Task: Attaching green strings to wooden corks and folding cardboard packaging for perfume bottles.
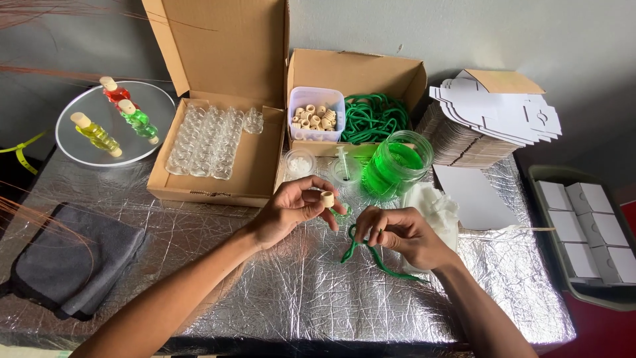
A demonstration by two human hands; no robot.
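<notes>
My left hand (295,207) pinches a small pale wooden cap (327,198) between thumb and fingers, just above the foil-covered table (265,292). My right hand (401,235) holds a green cord (371,255) whose loop hangs toward the table and trails to the right. A bit of green shows between the two hands, close to the cap. The hands are a few centimetres apart.
An open cardboard box (199,182) holds several clear glass bottles (205,139). Behind are a tub of wooden caps (315,114), green cords (373,116), a jar of green liquid (397,162), a syringe (343,162), flat white cartons (497,109), a round plate (86,147) with filled bottles, a grey cloth (73,258) and a tray of white boxes (586,232).
</notes>
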